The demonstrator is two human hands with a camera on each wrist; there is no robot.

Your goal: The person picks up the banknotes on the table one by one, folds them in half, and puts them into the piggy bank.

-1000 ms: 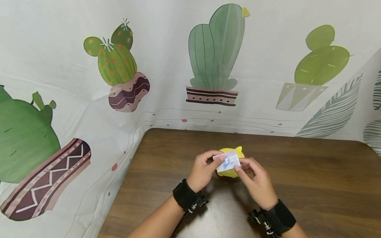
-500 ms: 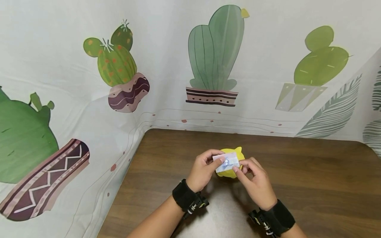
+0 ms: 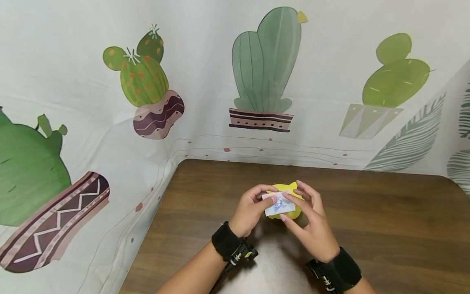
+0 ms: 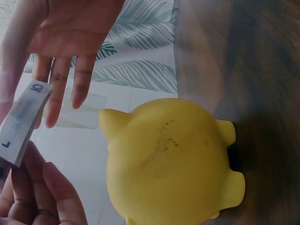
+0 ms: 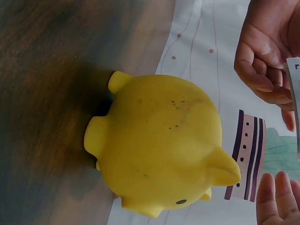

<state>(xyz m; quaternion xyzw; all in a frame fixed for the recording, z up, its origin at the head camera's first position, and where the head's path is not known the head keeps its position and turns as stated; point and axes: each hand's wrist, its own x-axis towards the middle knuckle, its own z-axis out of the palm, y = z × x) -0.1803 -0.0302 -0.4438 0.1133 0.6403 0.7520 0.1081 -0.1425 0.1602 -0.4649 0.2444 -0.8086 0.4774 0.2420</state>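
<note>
My left hand [image 3: 250, 210] pinches a folded banknote [image 3: 278, 205] at its left end, thumb on top, above a yellow piggy bank [image 3: 282, 188]. The note is pale with a bluish print; a "10" shows on its edge in the left wrist view. My right hand [image 3: 313, 224] is beside the note's right side with fingers spread and fairly straight, index fingertip by its upper edge. Whether it touches the paper I cannot tell. In the right wrist view the piggy bank [image 5: 159, 140] stands on its feet, with dark specks on its side. Its top is partly hidden in the head view.
The brown wooden table [image 3: 385, 220] carries the piggy bank near its back edge. Behind and to the left hangs a white cloth [image 3: 205, 81] printed with cacti and leaves. Black straps with small cameras circle both wrists.
My right hand has let go of the banknote's right end and spread its fingers, moving a little up and over it. The left hand keeps its hold; the note has dipped slightly.
</note>
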